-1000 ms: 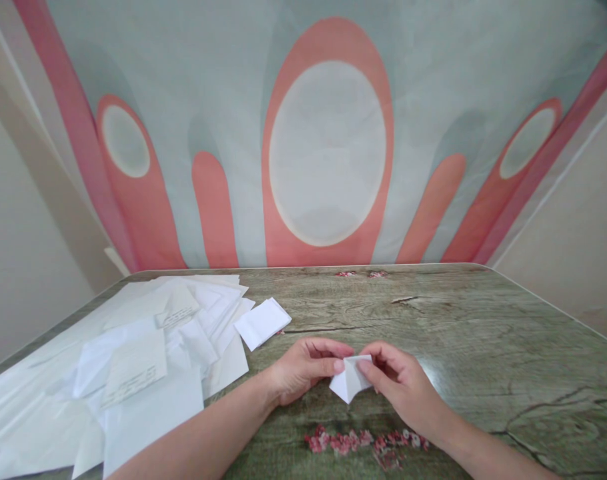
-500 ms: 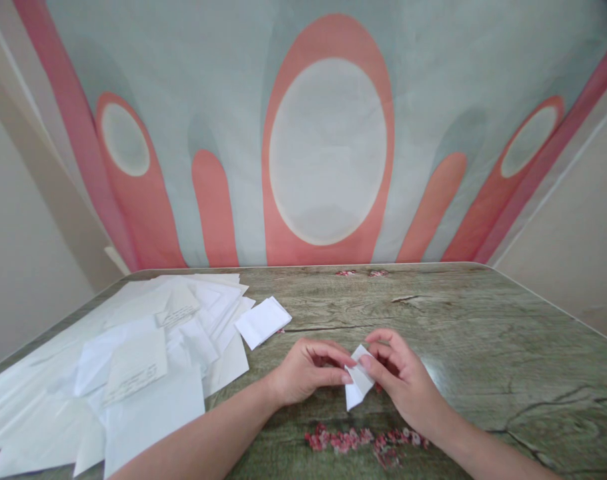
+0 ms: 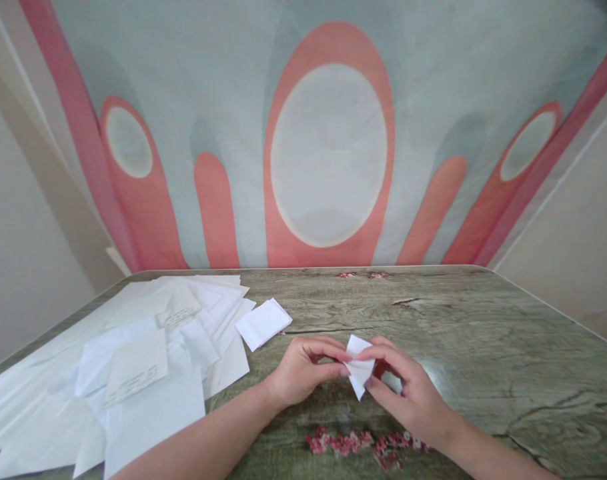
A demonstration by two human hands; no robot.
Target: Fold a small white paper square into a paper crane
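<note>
Between my hands, above the table, is a small folded piece of white paper [image 3: 359,373] with pointed ends at top and bottom. My left hand [image 3: 308,370] pinches its left side between thumb and fingers. On the other side, my right hand [image 3: 406,383] has its index finger across the paper's upper part and its thumb at the lower right edge. A small stack of folded white paper [image 3: 264,324] lies on the table beyond my left hand.
A wide heap of loose white sheets [image 3: 153,433] covers the table's left side, with some handwritten pieces [image 3: 136,363] on top. The wood-patterned table [image 3: 483,333] has printed pink flowers. A patterned red and grey-green backdrop [image 3: 328,153] rises behind its far edge.
The folded paper has turned in my fingers and sits slightly higher. My right thumb has moved from its face to the lower edge, and the index finger has come over the top part.
</note>
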